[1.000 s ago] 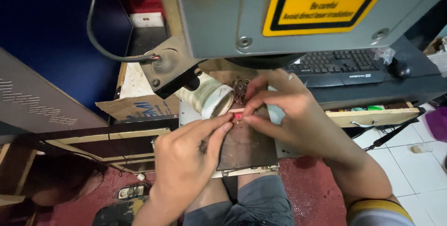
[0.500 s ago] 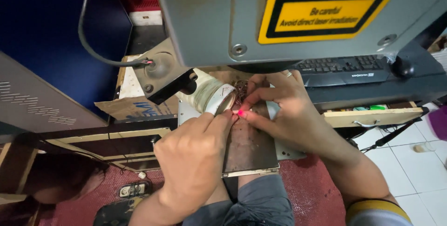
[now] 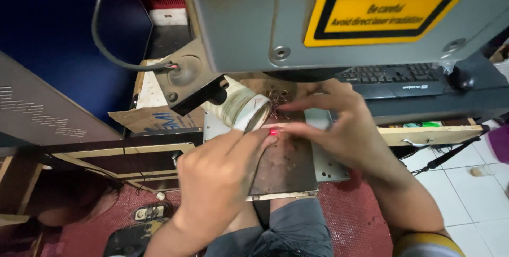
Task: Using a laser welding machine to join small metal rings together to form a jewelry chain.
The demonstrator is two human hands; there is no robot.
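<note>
Both the left hand (image 3: 220, 175) and the right hand (image 3: 339, 124) pinch shut at the fingertips on a tiny red-lit workpiece (image 3: 273, 131) over the dark scorched metal plate (image 3: 283, 164), probably light, stiff, easily dropped, best held by its edges.

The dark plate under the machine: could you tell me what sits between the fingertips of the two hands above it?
In the head view, a small red-lit spot shows between the left hand and right hand, over the dark plate; what it lies on is too small to tell.
</note>
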